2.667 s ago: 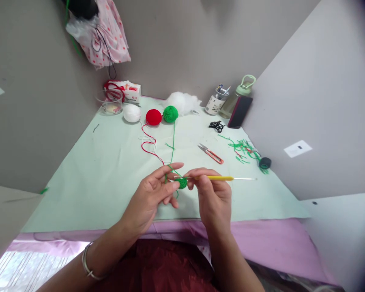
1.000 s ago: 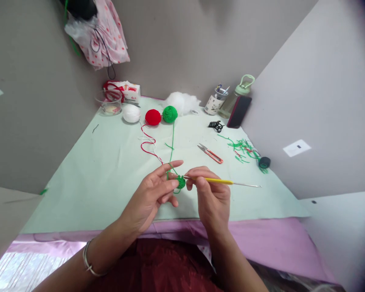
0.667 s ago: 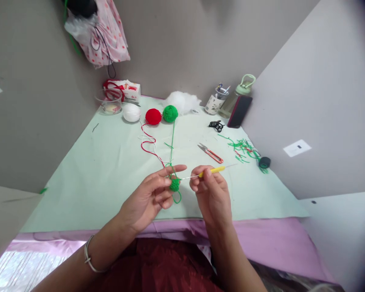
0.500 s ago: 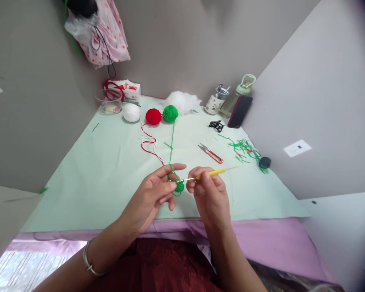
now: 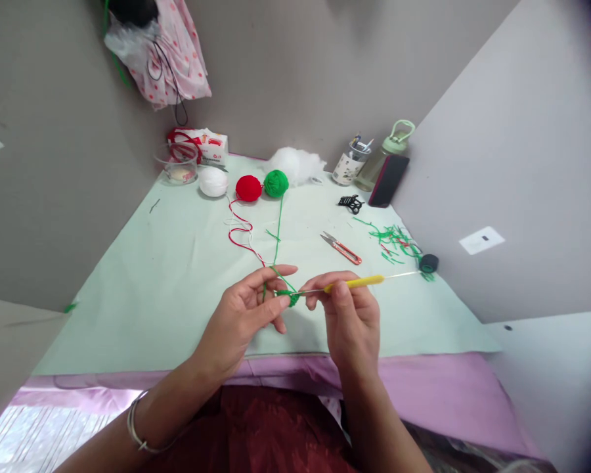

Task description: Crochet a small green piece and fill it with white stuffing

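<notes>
Between grey walls [image 5: 285, 79], the fingers of the left hand [image 5: 239, 314] pinch green crochet work [image 5: 294, 300] above the near middle of a pale green surface [image 5: 152, 289] as the right hand [image 5: 353, 323] grasps a yellow-handled hook [image 5: 362, 282], yarn balls [image 5: 249, 188] beyond.

Left hand [image 5: 241, 315] and right hand [image 5: 353, 316] are counted as two. White ball [image 5: 213, 182], red ball [image 5: 249, 188] and green ball [image 5: 276, 184] of yarn are listed as three. One hook [image 5: 358, 282] and one green crocheted piece [image 5: 294, 300] are recorded. One each is entered of snips [image 5: 349, 253], hair clip [image 5: 350, 204], phone [image 5: 389, 181], bottle [image 5: 393, 146], pen cup [image 5: 346, 171], black roll [image 5: 428, 263], clear bowl [image 5: 180, 173], packet [image 5: 213, 151], stuffing heap [image 5: 296, 166] and spotted cloth [image 5: 184, 62]. Wall plates [image 5: 482, 240] are numbered two. Yarn scraps [image 5: 393, 234] are noted as many, too tangled to be counted; the pens [image 5: 357, 140] cannot be totalled.
</notes>
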`<action>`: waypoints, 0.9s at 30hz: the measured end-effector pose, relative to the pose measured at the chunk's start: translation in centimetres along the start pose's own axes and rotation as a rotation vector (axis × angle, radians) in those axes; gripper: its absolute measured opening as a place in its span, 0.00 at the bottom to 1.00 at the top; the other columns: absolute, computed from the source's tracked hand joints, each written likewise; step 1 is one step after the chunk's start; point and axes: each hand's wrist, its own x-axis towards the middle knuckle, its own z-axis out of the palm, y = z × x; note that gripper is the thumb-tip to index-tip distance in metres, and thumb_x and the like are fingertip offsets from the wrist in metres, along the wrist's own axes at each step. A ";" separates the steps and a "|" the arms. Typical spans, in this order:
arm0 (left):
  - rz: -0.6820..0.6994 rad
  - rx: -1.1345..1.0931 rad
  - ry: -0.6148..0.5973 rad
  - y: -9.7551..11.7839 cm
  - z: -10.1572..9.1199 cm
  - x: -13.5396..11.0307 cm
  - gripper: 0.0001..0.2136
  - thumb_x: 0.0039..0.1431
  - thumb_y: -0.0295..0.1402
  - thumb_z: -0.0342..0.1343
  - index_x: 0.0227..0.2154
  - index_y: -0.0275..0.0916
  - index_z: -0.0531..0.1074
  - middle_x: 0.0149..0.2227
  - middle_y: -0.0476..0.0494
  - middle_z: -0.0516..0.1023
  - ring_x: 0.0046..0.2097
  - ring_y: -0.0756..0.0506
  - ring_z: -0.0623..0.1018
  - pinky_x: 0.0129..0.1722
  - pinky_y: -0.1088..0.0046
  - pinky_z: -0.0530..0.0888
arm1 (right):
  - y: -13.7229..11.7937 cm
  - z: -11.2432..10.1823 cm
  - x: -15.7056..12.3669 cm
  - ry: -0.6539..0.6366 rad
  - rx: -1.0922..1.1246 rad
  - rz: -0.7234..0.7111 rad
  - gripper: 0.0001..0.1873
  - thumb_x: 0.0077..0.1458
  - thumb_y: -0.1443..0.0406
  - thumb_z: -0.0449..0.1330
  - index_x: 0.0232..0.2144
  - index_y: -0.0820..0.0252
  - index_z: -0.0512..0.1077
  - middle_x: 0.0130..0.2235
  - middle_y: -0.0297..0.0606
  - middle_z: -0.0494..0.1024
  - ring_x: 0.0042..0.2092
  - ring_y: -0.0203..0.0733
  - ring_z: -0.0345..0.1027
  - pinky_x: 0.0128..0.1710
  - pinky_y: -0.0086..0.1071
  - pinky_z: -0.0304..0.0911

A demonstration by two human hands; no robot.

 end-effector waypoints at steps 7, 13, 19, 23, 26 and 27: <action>0.070 0.065 0.107 -0.2 0.8 -0.3 0.17 0.57 0.31 0.71 0.50 0.45 0.83 0.35 0.53 0.73 0.28 0.54 0.76 0.35 0.74 0.77 | 0.1 0.0 -1.3 -0.142 -0.585 -0.552 0.16 0.69 0.72 0.56 0.52 0.53 0.77 0.41 0.41 0.85 0.41 0.43 0.79 0.39 0.38 0.76; -0.130 -0.275 0.018 -0.2 0.8 0.0 0.23 0.53 0.32 0.75 0.53 0.39 0.81 0.26 0.56 0.69 0.22 0.57 0.62 0.24 0.81 0.70 | 0.9 0.2 -1.6 -0.106 -0.736 -0.664 0.19 0.66 0.73 0.61 0.54 0.49 0.80 0.45 0.44 0.84 0.45 0.47 0.79 0.39 0.39 0.76; -0.167 -0.367 -0.032 0.6 0.4 0.4 0.21 0.53 0.28 0.73 0.51 0.38 0.82 0.27 0.57 0.68 0.20 0.60 0.53 0.19 0.83 0.65 | 0.5 0.5 -0.5 0.054 -0.133 -0.150 0.12 0.71 0.64 0.58 0.38 0.55 0.81 0.33 0.37 0.79 0.31 0.39 0.72 0.32 0.36 0.70; -0.139 -0.292 -0.048 0.4 0.7 0.3 0.22 0.53 0.30 0.73 0.52 0.40 0.81 0.32 0.54 0.73 0.20 0.60 0.56 0.20 0.81 0.69 | 0.5 0.9 -0.2 0.002 -0.109 -0.114 0.10 0.69 0.62 0.61 0.37 0.54 0.82 0.36 0.38 0.82 0.32 0.39 0.72 0.34 0.36 0.71; -0.094 -0.228 -0.005 0.6 0.5 0.3 0.20 0.52 0.31 0.74 0.49 0.40 0.83 0.31 0.54 0.71 0.21 0.59 0.58 0.21 0.81 0.70 | 0.1 0.8 -0.4 0.044 -0.159 -0.154 0.11 0.70 0.65 0.60 0.38 0.53 0.82 0.35 0.35 0.82 0.32 0.37 0.72 0.34 0.34 0.71; -0.075 -0.208 0.009 0.7 0.4 0.3 0.19 0.51 0.30 0.75 0.48 0.41 0.83 0.31 0.55 0.70 0.22 0.59 0.59 0.22 0.81 0.71 | 0.0 0.7 -0.5 0.056 -0.177 -0.170 0.11 0.70 0.65 0.60 0.38 0.53 0.82 0.34 0.35 0.82 0.32 0.37 0.72 0.34 0.34 0.71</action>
